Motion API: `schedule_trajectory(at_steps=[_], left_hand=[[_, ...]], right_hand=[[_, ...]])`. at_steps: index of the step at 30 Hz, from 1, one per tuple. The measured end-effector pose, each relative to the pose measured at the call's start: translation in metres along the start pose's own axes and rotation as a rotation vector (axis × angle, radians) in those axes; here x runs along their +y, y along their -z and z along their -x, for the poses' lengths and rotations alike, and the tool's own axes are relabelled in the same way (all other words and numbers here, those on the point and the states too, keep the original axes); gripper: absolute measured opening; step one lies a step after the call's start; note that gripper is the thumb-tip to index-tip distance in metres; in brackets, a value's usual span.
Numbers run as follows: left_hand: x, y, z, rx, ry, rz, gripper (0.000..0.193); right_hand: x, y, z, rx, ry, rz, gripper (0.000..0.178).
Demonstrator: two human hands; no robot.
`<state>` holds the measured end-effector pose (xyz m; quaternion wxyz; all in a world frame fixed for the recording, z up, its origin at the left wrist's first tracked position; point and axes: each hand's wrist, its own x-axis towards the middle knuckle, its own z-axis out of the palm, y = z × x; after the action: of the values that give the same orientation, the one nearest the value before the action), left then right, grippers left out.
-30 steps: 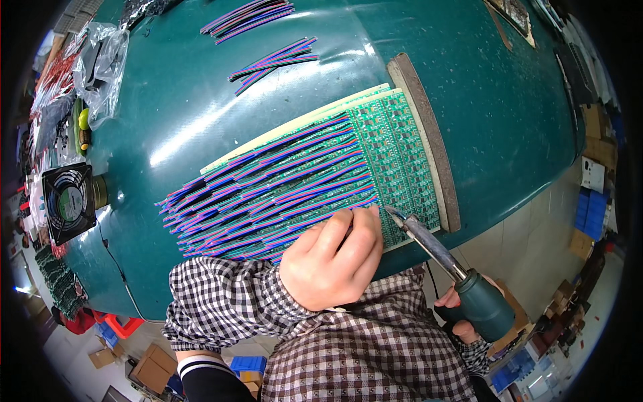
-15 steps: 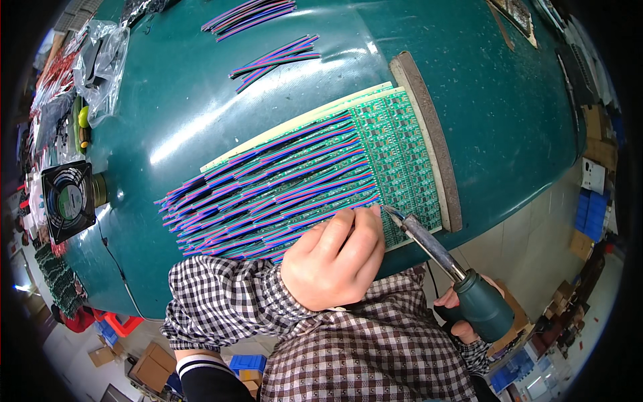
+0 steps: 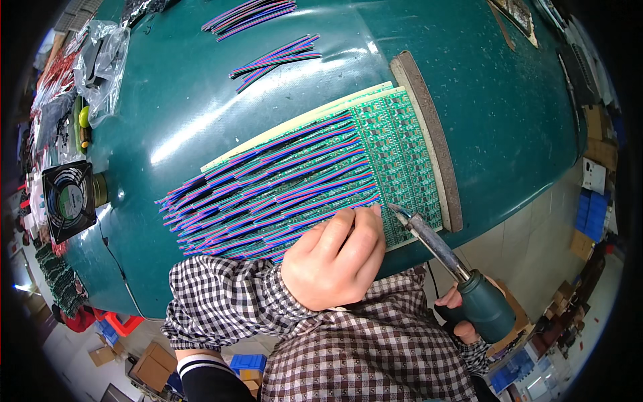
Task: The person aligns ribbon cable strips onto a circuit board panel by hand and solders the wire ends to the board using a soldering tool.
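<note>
Main risk: burn. Soldering iron points its tip right beside the fingertips of the left hand; a small slip of either hand could put hot metal on skin, assuming it's powered. Second risk: tip drifting sideways could melt insulation on the ribbon wires or bridge neighbouring pads, since rows are packed tight on the circuit boards. Left wrist or sleeve could also drag nearby strips out of line, as it lies close to them. Can't tell if tip touches the board or hangs just above

Positions: boards lie flat on the table, ahead of both hands, brown bar along their right edge. Wires run leftward off the boards' bare part. Left hand is over the near edge, fingers bunched closed, pinching at the wire ends; exact strip between fingertips hidden. Right hand is off the table's near edge, right of the boards, wrapped around the iron's handle, mostly hidden behind it. Loose wire bundles lie beyond the boards, well apart from both hands
</note>
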<state>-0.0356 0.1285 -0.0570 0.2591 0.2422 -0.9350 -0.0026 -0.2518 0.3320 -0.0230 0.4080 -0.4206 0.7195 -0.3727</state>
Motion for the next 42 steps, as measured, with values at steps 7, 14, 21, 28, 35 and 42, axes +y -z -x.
schedule_trajectory(at_steps=[7,14,21,28,35,42], left_hand=[[-0.001,0.001,-0.002,-0.027,-0.007,-0.006,0.032],[-0.003,0.002,-0.005,-0.034,-0.005,-0.023,0.034],[-0.007,0.039,-0.012,-0.182,0.165,0.305,0.046],[-0.134,0.012,-0.060,-0.071,0.313,0.148,0.026],[-0.164,-0.007,-0.071,-0.142,0.229,0.027,0.015],[-0.172,-0.013,-0.074,-0.234,0.316,0.312,0.010]], right_hand=[[0.009,0.003,0.003,-0.024,-0.026,-0.102,0.069],[0.038,0.006,0.002,-0.117,-0.041,-0.722,0.098],[0.035,0.000,-0.042,0.096,0.132,-0.897,0.085],[0.044,0.011,-0.063,0.146,0.152,-0.986,0.085],[0.037,0.014,-0.064,0.199,0.189,-0.998,0.089],[0.044,0.016,-0.061,0.169,0.193,-1.012,0.090]])
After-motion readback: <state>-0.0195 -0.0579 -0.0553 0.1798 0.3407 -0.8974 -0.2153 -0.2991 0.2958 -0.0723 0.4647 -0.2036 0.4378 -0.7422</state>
